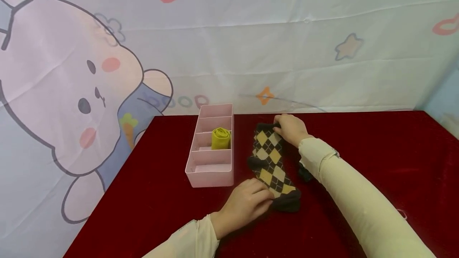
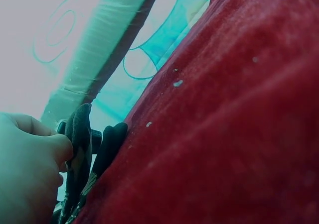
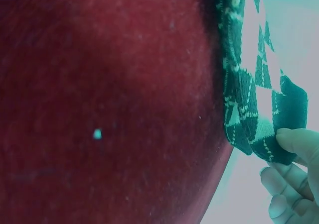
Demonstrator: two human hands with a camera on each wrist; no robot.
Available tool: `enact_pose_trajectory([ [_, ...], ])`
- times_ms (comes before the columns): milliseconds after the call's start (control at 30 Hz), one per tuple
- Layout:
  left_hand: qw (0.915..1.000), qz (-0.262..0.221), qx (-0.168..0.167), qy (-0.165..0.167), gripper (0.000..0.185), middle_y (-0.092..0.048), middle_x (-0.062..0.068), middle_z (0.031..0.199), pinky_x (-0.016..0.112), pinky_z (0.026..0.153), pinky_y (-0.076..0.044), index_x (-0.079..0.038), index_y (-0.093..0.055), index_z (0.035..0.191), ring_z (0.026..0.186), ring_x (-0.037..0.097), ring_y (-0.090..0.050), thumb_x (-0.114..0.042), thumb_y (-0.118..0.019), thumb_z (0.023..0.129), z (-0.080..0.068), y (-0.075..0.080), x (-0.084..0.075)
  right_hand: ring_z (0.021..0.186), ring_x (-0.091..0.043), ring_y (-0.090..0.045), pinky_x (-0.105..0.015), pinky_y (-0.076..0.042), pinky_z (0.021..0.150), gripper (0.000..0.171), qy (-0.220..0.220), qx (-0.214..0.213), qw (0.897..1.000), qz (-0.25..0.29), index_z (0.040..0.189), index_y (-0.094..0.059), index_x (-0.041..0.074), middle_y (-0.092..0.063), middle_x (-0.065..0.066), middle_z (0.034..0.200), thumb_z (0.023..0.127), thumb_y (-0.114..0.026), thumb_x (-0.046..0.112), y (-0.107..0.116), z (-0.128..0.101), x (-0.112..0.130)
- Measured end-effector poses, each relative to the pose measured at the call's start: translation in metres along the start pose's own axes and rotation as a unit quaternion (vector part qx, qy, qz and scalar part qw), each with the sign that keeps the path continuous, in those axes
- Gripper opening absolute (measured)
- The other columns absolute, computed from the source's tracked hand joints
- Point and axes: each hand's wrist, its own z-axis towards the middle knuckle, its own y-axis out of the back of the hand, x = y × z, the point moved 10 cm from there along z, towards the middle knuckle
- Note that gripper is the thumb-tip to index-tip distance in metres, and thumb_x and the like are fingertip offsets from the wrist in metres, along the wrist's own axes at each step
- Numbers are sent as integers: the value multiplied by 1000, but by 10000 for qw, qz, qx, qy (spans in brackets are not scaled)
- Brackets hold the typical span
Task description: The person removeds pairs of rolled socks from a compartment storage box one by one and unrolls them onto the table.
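A pair of argyle socks (image 1: 270, 158), dark with yellow and cream diamonds, lies lengthwise on the red cloth, one sock over the other. My right hand (image 1: 292, 128) pinches the dark cuff at the far end between thumb and fingers. At the near end, my left hand (image 1: 247, 202) grips the socks beside the dark toe. In the left wrist view, the thumb and finger of that hand nip one dark sock layer (image 2: 79, 134), with another layer just beyond. The right wrist view shows the cuff edge (image 3: 291, 109) under the right thumb.
Left of the socks stands a pink divided box (image 1: 209, 178) with several compartments in a row. One of them holds a rolled yellow-green sock (image 1: 220, 138). A dark item (image 1: 305, 173) is partly hidden under the right sleeve. Behind the red table (image 1: 143, 206) hangs a printed curtain (image 1: 229, 51).
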Motion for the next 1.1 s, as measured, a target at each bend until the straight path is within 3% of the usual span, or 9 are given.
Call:
enact_pose_trajectory([
  [533, 9991, 106, -229, -339, 10, -63, -8, 85, 19, 76, -47, -18, -68, 88, 81, 7, -59, -14, -72, 79, 17, 8, -18, 96, -30, -66, -43, -54, 77, 25, -59, -72, 9999, -71, 112, -66, 8, -69, -13, 113, 91, -64, 23, 23, -10, -12],
  [1100, 9978, 351, -50, -560, 5, -64, -11, 83, 15, 75, -46, -22, -69, 87, 82, 5, -59, -19, -69, 83, 44, -15, -36, 97, -30, -65, -45, -53, 80, 23, -249, -104, 9996, 13, 109, -65, 5, -68, -14, 113, 91, -65, 19, 26, -24, -47],
])
